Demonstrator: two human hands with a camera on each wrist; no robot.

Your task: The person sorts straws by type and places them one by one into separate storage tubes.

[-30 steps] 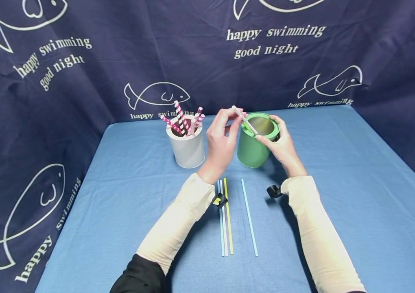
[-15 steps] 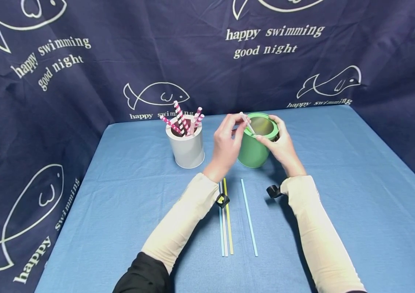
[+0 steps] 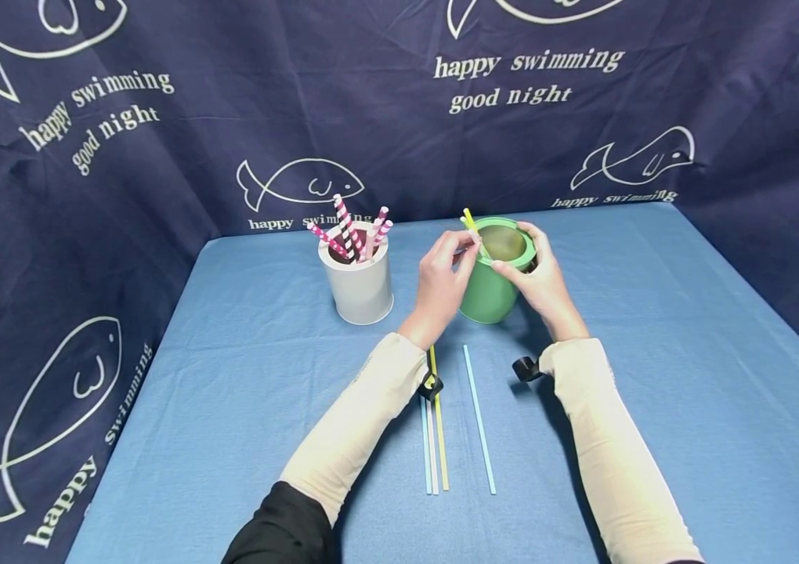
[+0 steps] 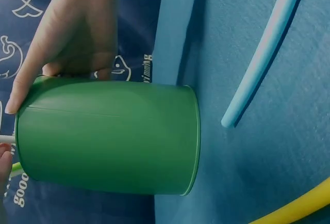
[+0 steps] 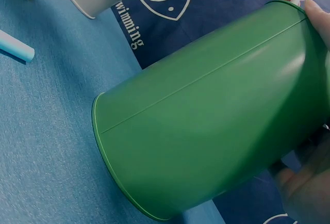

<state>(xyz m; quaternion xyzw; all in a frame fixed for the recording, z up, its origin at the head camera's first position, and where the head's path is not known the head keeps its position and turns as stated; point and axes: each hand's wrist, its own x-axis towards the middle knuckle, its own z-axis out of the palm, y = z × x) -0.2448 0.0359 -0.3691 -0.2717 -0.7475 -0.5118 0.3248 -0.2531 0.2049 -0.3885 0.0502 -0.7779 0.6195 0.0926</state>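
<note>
The green cup point(image 3: 494, 278) stands upright on the blue table point(image 3: 653, 376), near the middle of its far edge. The right hand point(image 3: 544, 282) grips the cup's rim and right wall, fingers curled round it. The left hand point(image 3: 442, 286) sits at the cup's left rim, pinching a white straw point(image 3: 479, 244) that leans into the mouth; a yellow straw point(image 3: 468, 219) pokes up just behind it. Left of the cup, slightly apart, a white cup point(image 3: 359, 282) holds pink striped straws point(image 3: 350, 227). Toward the near edge lie three loose straws point(image 3: 433, 446) side by side, and a light-blue straw point(image 3: 479, 419) lies apart on their right.
</note>
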